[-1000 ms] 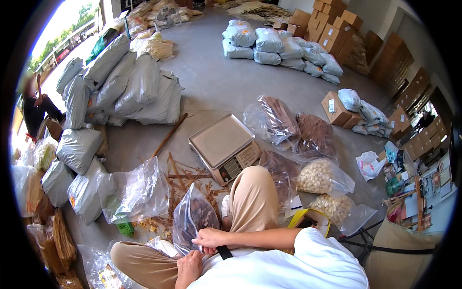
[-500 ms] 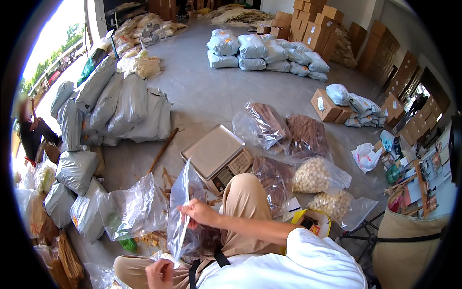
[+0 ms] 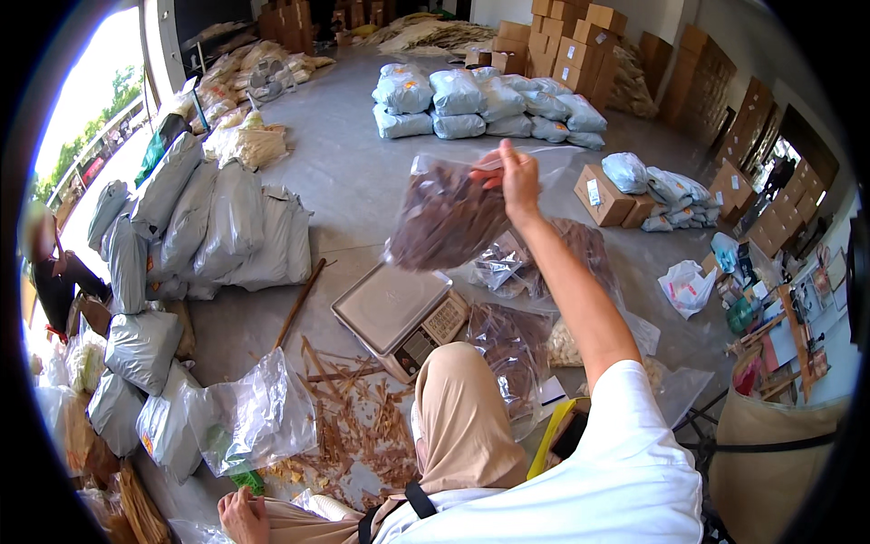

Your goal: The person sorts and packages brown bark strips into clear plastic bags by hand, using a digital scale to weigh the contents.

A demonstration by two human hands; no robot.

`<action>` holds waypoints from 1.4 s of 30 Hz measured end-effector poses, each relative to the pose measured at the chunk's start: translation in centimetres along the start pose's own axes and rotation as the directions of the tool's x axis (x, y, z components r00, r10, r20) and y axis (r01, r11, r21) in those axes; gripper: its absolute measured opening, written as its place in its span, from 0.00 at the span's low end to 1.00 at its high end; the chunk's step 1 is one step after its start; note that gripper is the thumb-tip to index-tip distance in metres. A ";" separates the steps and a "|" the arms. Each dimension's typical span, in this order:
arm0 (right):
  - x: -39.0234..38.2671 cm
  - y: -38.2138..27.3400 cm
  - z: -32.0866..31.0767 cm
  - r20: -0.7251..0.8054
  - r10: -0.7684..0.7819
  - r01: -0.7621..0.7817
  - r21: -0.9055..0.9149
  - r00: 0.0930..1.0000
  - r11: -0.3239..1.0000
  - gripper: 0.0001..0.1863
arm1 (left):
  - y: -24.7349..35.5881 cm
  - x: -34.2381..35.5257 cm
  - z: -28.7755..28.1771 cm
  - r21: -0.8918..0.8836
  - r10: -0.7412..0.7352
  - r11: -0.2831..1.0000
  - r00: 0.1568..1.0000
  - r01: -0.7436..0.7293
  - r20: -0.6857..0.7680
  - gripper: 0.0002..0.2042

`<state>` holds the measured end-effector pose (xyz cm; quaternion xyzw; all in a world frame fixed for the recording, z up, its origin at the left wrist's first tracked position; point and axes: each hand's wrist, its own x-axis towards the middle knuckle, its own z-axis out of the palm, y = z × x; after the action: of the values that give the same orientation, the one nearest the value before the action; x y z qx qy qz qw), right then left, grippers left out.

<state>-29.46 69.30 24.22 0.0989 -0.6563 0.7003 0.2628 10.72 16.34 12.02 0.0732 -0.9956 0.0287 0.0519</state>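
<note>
My right hand [image 3: 517, 186] is stretched far forward and closed on the top of a clear plastic bag [image 3: 449, 213] filled with brown dried strips. The bag hangs tilted in the air beyond the scale, blurred a little by motion. Below it on the floor stands a flat-topped weighing scale [image 3: 391, 308] with nothing on its pan. My left hand [image 3: 243, 517] lies low at the left by my knee, fingers loosely bent and holding nothing I can see. Nearest to it are a green bundle [image 3: 246, 482] and an unfilled clear bag [image 3: 263, 412].
Brown scraps [image 3: 362, 426] litter the floor before me, with a wooden stick [image 3: 301, 304] beyond. More filled clear bags [image 3: 512, 354] lie right of the scale. Grey sacks [image 3: 240, 222] are piled left, pale blue sacks [image 3: 458, 95] ahead. A yellow bag [image 3: 551, 440] sits beside my right leg.
My right hand has swung the bag of brown strips up from before my lap, forward and right past the scale, baring the scraps. The left hand has moved left and down.
</note>
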 end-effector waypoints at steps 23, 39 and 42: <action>-45.6 19.6 -21.3 -0.221 0.604 -0.530 -0.748 0.766 0.399 0.19 | 1.1 1.9 1.4 -0.127 -0.043 0.991 0.999 0.039 -0.030 0.08; -47.7 24.2 -13.9 -0.175 0.876 -0.815 0.321 0.450 0.483 0.33 | 2.3 2.0 1.2 -0.121 -0.035 0.992 0.997 0.026 -0.075 0.06; -44.4 21.6 -11.4 -0.273 0.827 -0.785 0.272 0.492 0.557 0.19 | 1.9 1.5 1.1 -0.088 -0.019 0.996 0.994 0.010 -0.108 0.06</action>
<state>-0.43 69.80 -17.35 -0.3388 -0.5234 0.7816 0.0174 8.87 17.89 10.94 0.0765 -0.9910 -0.0112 0.1094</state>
